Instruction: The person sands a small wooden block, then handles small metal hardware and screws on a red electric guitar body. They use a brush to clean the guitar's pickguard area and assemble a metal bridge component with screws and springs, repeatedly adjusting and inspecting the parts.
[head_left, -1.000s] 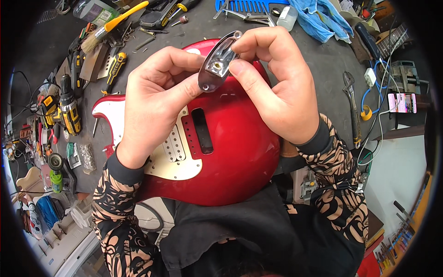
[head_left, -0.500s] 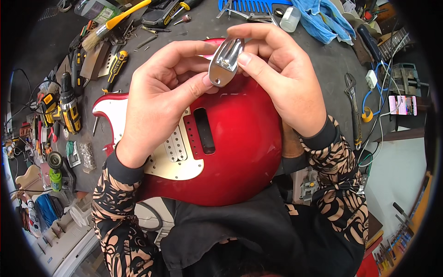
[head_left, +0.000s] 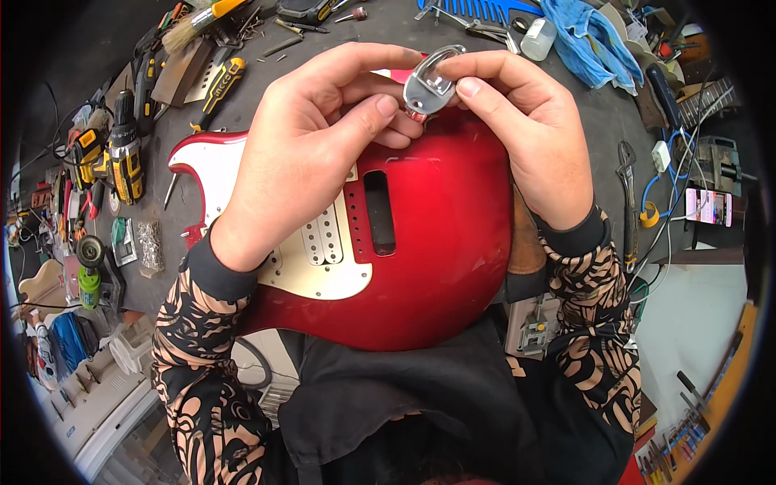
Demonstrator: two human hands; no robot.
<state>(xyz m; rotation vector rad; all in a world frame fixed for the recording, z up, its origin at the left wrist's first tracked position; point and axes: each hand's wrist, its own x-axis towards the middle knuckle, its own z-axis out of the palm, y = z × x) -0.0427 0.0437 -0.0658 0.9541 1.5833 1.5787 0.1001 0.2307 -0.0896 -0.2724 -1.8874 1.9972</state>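
Above the far part of a red guitar body (head_left: 453,218), a little chrome plate (head_left: 429,99) sits between two bare hands. The right hand (head_left: 535,133) has it pinched by the right edge, thumb and index finger closed up on the rim, so that's pretty clearly the main grip. The left hand (head_left: 311,149) is curled round the other side: index fingertip up by the top edge, thumb just off the rim with a small gap. Can't tell if the fingers tucked underneath are pressing on it or just hanging about.

My guess is it's held by the edges and tilted so the scooped middle faces up and stays visible, with the fingertips off the shiny bit.

Position-wise, the plate is right at the right fingertips, near the left ones, and clear of the cream pickguard (head_left: 347,279), which is down and to the left of the grip. The dark slot (head_left: 378,214) in the body is also below the grip, a touch left. The body lies flat at the near side of the bench (head_left: 283,93), likely for easy reach. Some brown material (head_left: 527,242) pokes out at its right edge, maybe padding. Screwdriver (head_left: 222,91) is well left of the grip, wrench (head_left: 627,194) lower right, both off to the sides.
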